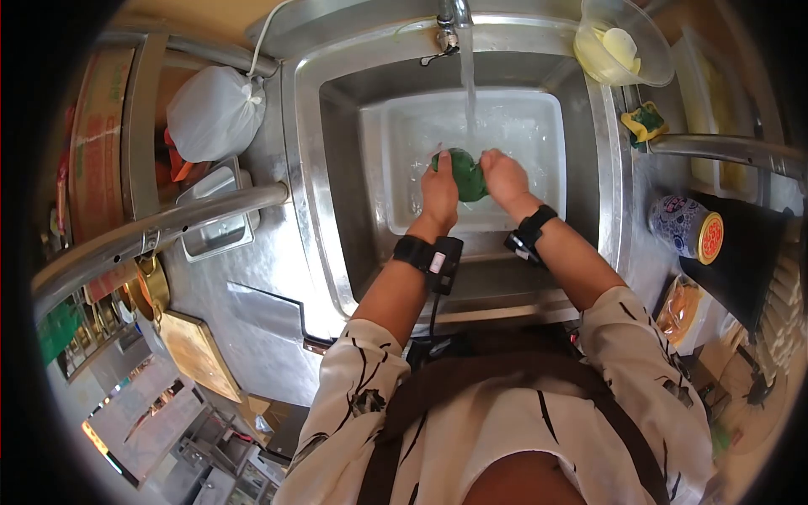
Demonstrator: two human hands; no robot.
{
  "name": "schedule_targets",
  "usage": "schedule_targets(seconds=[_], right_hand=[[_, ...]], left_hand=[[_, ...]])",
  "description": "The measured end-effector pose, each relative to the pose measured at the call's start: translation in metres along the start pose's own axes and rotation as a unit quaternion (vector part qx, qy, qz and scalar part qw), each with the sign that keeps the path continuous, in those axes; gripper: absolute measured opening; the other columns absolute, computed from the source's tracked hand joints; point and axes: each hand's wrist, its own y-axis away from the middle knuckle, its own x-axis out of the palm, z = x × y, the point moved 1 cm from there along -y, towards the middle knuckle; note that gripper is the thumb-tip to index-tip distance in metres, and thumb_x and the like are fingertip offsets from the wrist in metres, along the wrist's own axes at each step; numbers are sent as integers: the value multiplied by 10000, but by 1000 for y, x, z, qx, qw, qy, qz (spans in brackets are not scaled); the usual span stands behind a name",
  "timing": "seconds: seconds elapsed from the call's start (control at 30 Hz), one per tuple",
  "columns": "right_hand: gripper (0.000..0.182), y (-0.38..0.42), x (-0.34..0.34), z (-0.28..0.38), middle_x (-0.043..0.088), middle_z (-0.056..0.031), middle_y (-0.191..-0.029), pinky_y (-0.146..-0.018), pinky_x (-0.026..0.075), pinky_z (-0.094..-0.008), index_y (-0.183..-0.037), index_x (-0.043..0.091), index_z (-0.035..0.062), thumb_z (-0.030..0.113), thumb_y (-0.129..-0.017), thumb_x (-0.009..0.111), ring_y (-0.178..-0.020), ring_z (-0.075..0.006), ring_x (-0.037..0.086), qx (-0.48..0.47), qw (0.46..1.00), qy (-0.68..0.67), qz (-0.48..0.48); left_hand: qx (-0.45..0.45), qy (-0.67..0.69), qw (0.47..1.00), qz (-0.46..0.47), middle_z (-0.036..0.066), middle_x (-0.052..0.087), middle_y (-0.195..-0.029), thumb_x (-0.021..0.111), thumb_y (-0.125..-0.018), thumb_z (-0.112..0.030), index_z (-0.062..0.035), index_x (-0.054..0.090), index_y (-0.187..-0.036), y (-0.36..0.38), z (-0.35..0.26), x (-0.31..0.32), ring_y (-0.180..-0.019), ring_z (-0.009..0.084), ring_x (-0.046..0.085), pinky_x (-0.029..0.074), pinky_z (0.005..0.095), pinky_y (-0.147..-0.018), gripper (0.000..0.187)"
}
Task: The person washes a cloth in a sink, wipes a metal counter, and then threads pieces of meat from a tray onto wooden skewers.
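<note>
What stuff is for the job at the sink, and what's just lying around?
For the job:
- green thing, in the left hand, with the right hand at its edge
- tap and running water
- white tub
- sink

Just lying about, it seems:
- tied bag
- sponge
- jar
- board

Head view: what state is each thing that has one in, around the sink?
Faucet, running.
White basin, water in it.
Green item, held in left hand, right hand at its edge.
Plastic bag, tied.
Clear container, open, pale pieces inside.
Patterned jar, lidded.
</note>
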Motion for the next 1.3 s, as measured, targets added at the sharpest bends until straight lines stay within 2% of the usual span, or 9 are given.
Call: schedule_targets(seconds=[0.17,0.3,0.5,0.63,0.77,1.0,1.07,1.17,1.3], right_hand=[[433,-20,0,-37,459,-257,-1280,-813,486,-469,-1241,475,89,308,-872,535,-940,-424,588,105,989,63,-81],[399,0,46,-26,276,-212,-1423,-938,423,-451,-1239,529,88,245,-872,528,-1021,-372,576,-134,946,274,108],[266,-57,66,-67,595,-130,-1184,-932,388,-552,-1015,670,45,185,-820,555,-1182,-287,492,-69,897,361,243],[254,-17,75,17,639,-211,-967,-770,490,-372,-960,653,40,214,-804,554,-879,-374,616,-57,976,19,210],[224,28,41,69,618,-197,-882,-730,466,-419,-999,581,64,205,-852,487,-831,-375,600,-63,965,-185,174],[225,82,-11,108,603,-199,-878,-721,448,-445,-947,510,45,259,-886,481,-835,-378,581,-136,963,-212,95],[260,83,-23,111,603,-206,-850,-689,457,-458,-907,500,43,302,-892,496,-805,-405,578,-115,973,-174,96],[280,76,-9,94,615,-206,-813,-671,468,-476,-907,518,49,327,-895,488,-768,-413,589,-124,981,-148,34],[304,26,15,51,628,-194,-735,-681,481,-490,-946,548,62,347,-903,453,-728,-408,607,-66,993,-99,-20]], left_hand=[[-21,-140,974,174,111,332,-1366,508,-921,-341,-55,307,-1360,-21,85,-61,-1231,346,352,413,490,-931,561],[-219,117,965,77,100,139,-1496,517,-921,-323,-112,145,-1457,4,29,-40,-1345,409,181,357,549,-975,686],[-248,159,953,72,103,132,-1506,459,-947,-324,-142,147,-1461,7,19,-42,-1341,415,195,331,588,-976,628],[-283,231,929,66,97,391,-1342,410,-945,-440,-126,367,-1331,-6,23,-37,-1230,338,373,383,518,-949,499],[-264,310,912,52,93,554,-1152,410,-934,-488,-123,502,-1183,-15,38,-50,-1085,272,521,436,443,-924,452],[-249,428,809,316,90,614,-927,434,-948,-422,-82,579,-992,-12,41,-65,-820,225,607,503,338,-737,373],[-85,166,977,99,71,609,-873,442,-953,-352,-45,580,-930,33,-27,-34,-768,196,599,495,317,-677,338],[46,22,990,131,68,599,-844,424,-956,-240,-9,569,-918,16,-10,-30,-753,164,574,485,307,-680,276],[-124,225,965,50,82,599,-909,405,-963,-237,-22,566,-983,13,0,-16,-826,177,580,489,310,-722,269]])
